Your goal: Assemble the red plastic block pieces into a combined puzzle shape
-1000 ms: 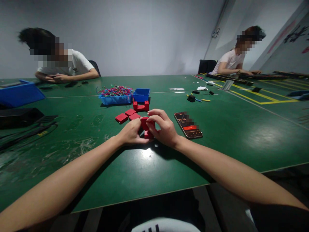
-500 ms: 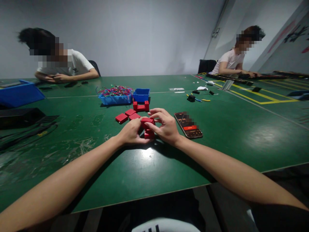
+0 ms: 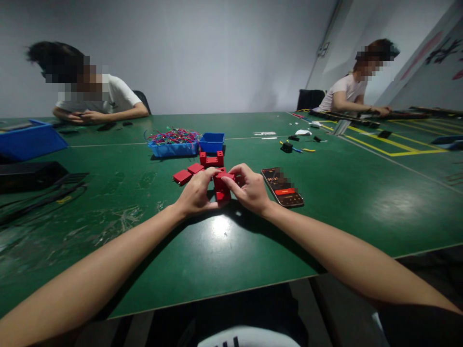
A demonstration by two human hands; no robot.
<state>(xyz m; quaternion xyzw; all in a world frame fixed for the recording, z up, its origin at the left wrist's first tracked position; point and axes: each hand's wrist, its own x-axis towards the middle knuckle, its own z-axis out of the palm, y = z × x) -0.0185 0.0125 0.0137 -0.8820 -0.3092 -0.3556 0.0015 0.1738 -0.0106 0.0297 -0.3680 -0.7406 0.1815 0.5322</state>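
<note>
My left hand (image 3: 197, 193) is closed round a red bracket (image 3: 223, 193) that stands upright over the green table. My right hand (image 3: 250, 189) pinches a red block (image 3: 226, 179) between thumb and fingers, against the upper part of that bracket. Where the two red parts meet is partly covered by my fingers. Beyond my hands stands another red bracket (image 3: 211, 158) with raised ends. Flat red blocks (image 3: 183, 177) lie to the left of it, some partly behind my left hand.
A blue bin of coloured wires (image 3: 173, 150) and a small blue bin (image 3: 211, 142) stand beyond. A phone (image 3: 282, 188) lies right of my right hand, with pliers (image 3: 307, 150) farther back. Black cables lie left. Two people sit across the table.
The red bracket now stands more upright in my left hand, and the red block has shifted slightly right. My right hand's fingers have curled closer round the block.
</note>
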